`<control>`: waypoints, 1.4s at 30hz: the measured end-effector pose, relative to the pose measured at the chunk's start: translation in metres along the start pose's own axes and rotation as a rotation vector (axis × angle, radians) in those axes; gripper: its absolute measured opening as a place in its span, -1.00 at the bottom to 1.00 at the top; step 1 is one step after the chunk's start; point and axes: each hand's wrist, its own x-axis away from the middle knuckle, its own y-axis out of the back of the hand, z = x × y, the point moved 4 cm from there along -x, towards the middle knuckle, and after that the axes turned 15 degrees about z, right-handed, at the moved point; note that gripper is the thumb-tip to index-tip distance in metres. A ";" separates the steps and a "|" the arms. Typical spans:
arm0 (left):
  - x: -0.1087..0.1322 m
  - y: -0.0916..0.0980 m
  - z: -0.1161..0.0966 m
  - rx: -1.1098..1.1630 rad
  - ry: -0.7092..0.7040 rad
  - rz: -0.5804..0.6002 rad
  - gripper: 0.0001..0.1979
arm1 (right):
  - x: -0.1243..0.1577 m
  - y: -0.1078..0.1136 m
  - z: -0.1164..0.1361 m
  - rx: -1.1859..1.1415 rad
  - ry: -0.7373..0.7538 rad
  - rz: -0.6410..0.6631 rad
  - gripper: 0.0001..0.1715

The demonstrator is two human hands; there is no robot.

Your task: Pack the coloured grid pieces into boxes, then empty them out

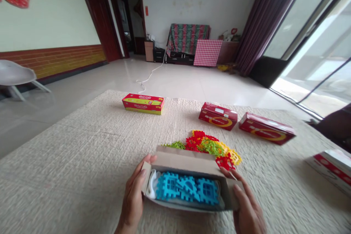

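Between my two hands is an opened cardboard box [186, 161], its long flap raised at the far side. My left hand [134, 193] grips its left end, with the thumb on the short side flap. At the right end my right hand [246, 201] grips the box the same way. Inside lie several blue interlocking toy blocks [189, 188] with notched edges and window shapes, and a white cloth or bag [152, 182] shows at the left inside. Just beyond the box is a pile of red, green and yellow toy blocks [203, 142], partly hidden by the flap.
A red and yellow box [143, 104] sits at the mat's far left. Two dark red boxes [218, 116] [265, 128] stand at the far right. A white and red box [333, 168] lies at the right edge. A beige quilted mat [82, 146] covers the floor.
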 end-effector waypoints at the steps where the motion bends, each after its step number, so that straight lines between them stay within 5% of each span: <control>1: 0.001 0.003 0.002 0.053 0.018 -0.024 -0.42 | 0.000 0.000 0.000 -0.032 -0.041 -0.003 -0.38; 7: -0.001 0.016 0.008 0.027 0.063 -0.080 -0.40 | -0.003 0.008 0.005 0.085 -0.083 -0.003 -0.39; 12: -0.003 0.026 -0.004 -0.492 -0.045 -0.147 -0.48 | -0.002 0.017 0.032 0.728 0.304 -0.079 -0.62; 15: 0.001 0.022 -0.022 -0.839 -0.229 -0.160 -0.62 | 0.001 0.012 0.045 0.914 0.348 -0.032 -0.67; 19: 0.006 0.010 -0.034 -0.985 -0.329 -0.072 -0.70 | 0.004 0.003 0.050 0.870 0.255 0.081 -0.66; 34: 0.002 0.001 -0.027 -1.170 0.099 0.071 -0.59 | 0.010 -0.004 0.041 0.709 0.152 0.219 -0.53; 42: 0.009 -0.007 -0.033 -1.028 0.078 0.062 -0.48 | 0.012 0.001 0.041 0.854 0.218 0.242 -0.50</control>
